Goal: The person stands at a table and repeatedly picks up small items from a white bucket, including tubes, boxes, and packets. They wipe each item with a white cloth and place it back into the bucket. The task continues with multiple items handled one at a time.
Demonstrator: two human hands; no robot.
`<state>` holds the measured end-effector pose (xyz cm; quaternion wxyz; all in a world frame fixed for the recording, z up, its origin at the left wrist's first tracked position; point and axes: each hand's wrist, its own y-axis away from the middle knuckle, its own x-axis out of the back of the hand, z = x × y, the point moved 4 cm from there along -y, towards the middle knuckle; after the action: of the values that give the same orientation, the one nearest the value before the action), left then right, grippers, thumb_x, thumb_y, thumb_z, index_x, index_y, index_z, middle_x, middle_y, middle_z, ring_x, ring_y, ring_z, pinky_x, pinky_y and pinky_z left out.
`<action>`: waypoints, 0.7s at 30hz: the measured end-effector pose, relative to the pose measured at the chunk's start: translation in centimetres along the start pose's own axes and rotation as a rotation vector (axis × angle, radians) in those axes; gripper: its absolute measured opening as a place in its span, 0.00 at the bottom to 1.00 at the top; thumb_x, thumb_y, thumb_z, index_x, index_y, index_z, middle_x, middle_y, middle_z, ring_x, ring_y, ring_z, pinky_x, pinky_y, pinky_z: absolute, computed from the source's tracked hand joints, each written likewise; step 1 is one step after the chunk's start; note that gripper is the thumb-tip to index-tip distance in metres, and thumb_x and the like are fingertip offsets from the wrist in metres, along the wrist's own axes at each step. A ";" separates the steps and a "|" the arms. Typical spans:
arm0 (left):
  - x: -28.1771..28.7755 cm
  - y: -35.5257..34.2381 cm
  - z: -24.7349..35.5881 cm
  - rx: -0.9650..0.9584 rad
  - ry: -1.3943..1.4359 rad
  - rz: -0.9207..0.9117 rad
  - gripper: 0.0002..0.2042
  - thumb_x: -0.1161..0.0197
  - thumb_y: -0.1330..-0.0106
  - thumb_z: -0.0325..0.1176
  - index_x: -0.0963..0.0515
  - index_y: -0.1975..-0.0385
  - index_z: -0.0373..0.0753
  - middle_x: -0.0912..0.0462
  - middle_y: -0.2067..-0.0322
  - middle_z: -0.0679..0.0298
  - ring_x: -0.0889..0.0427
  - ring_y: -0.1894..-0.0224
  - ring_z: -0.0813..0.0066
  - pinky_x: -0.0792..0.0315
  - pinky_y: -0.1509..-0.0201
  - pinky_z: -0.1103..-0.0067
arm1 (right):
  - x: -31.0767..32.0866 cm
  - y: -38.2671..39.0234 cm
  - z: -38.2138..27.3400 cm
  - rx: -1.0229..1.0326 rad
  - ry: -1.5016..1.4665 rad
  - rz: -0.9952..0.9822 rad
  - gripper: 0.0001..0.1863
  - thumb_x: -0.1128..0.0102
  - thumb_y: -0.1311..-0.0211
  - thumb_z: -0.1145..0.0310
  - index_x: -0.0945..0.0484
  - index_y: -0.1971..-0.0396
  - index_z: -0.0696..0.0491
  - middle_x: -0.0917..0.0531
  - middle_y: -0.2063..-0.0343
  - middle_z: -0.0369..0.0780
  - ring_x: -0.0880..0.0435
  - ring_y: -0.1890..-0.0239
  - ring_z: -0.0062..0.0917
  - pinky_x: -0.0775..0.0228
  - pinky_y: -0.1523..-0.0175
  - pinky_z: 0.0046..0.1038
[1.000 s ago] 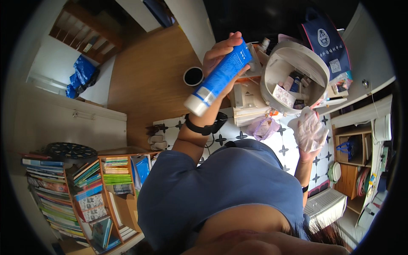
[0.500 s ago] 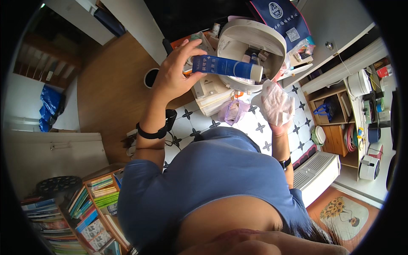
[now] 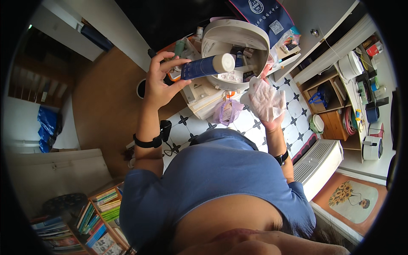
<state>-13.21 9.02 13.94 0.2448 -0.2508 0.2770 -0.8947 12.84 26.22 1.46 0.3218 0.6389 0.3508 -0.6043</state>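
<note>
My left hand grips a dark blue tube by its left end with thumb and fingers, its white cap pointing right. The tube is held over an open white oval case that has small bottles, jars and cards inside. My right hand holds a crumpled whitish tissue or cloth, which covers most of its fingers, just below the case's right side. A pale purple plastic bag hangs below the cabinet top that bears the case.
A navy tote bag and small toiletries lie around the case. A bookshelf stands at lower left, shelving and a white slatted appliance at right. A blue plastic bundle is on the far left.
My left hand has moved left and turned the tube from slanting, cap toward me, to nearly level with its cap rightward. The view has shifted. The tissue stays in my right hand.
</note>
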 end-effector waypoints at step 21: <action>-4.2 -2.0 1.5 0.412 1.815 0.195 0.27 0.34 0.41 0.39 0.35 0.47 0.31 0.26 0.48 0.58 0.28 0.42 0.60 0.50 0.28 0.60 | 0.2 0.7 -0.2 0.008 0.032 -0.030 0.36 0.69 0.32 0.46 0.50 0.32 0.55 0.39 0.35 0.45 0.40 0.34 0.41 0.57 0.30 0.48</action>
<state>-9.76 12.35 14.95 0.0483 0.6165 0.2180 -0.7550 13.57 25.98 1.23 0.3043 0.6445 0.3631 -0.6002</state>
